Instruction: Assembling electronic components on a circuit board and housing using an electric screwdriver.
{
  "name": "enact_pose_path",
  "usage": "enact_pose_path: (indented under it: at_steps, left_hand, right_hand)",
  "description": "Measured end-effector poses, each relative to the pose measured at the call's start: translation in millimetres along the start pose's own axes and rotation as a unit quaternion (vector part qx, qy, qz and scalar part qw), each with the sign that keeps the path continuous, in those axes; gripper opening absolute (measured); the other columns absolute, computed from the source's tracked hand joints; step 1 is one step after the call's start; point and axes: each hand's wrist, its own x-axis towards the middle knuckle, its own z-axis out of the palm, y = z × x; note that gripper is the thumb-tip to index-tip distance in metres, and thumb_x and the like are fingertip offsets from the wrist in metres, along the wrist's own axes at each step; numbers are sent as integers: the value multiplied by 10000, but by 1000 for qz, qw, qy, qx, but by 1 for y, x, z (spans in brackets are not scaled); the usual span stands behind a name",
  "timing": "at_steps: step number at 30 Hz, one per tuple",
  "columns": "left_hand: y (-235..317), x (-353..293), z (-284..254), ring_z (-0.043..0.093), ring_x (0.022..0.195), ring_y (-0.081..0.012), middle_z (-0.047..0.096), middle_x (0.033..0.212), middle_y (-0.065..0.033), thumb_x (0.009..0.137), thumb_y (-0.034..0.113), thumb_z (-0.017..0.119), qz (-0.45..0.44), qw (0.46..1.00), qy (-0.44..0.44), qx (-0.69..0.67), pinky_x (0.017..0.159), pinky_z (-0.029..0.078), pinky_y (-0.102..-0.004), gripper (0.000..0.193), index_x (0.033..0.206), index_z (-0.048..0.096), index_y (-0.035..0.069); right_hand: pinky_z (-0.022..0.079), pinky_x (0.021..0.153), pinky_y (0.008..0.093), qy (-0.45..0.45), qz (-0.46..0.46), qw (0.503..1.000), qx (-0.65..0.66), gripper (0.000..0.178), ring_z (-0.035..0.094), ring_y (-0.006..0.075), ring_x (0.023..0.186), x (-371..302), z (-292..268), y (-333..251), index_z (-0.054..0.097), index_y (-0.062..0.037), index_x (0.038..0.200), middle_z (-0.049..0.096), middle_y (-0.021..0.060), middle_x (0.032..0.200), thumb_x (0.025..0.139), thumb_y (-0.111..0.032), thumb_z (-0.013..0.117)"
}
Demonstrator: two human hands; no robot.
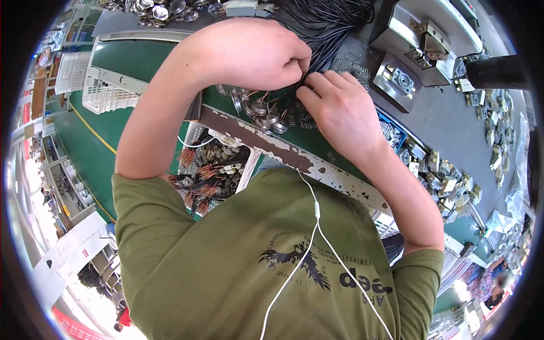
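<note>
My left hand (277, 59) is curled closed over the front edge of the workbench, its fingertips turned away so what they hold is hidden. Close beside it, my right hand (343, 110) has bent fingers pressed together, and its fingertips are hidden too. Both hands meet at the lower end of a thick bundle of black cables (326, 25). Below the left hand lie round metal parts (266, 113) with thin wires. Small coil springs (354, 59) are scattered just beyond the right hand.
A metal fixture (396, 82) holding a square part stands at the right, below a machine head (428, 42). Many small assemblies (447, 184) lie further right, near a blue tray (391, 130). Shiny round caps (161, 10) are heaped at the far left. Under the chipped bench edge (255, 136) sit wired parts (207, 170).
</note>
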Motion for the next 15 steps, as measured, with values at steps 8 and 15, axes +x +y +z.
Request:
enact_pose_path:
  at_steps: [8, 15]
  left_hand:
    - [5, -6, 0, 662, 787, -365, 664, 792, -167, 880, 115, 519, 27, 1000, -1, -9, 720, 513, -491, 376, 1229, 653, 149]
    - [17, -5, 13, 674, 833, -359, 653, 785, -155, 867, 116, 539, 56, 996, 8, 64, 737, 517, -506, 385, 1229, 663, 169]
  right_hand:
    - [535, 800, 369, -26, -21, 999, 33, 274, 649, 242, 900, -14, -17, 13, 640, -67, 1082, 636, 62, 1059, 810, -95, 618]
    - [572, 792, 383, -44, -11, 996, 72, 336, 680, 275, 958, -23, -35, 21, 660, -106, 1096, 650, 74, 1096, 775, -11, 639]
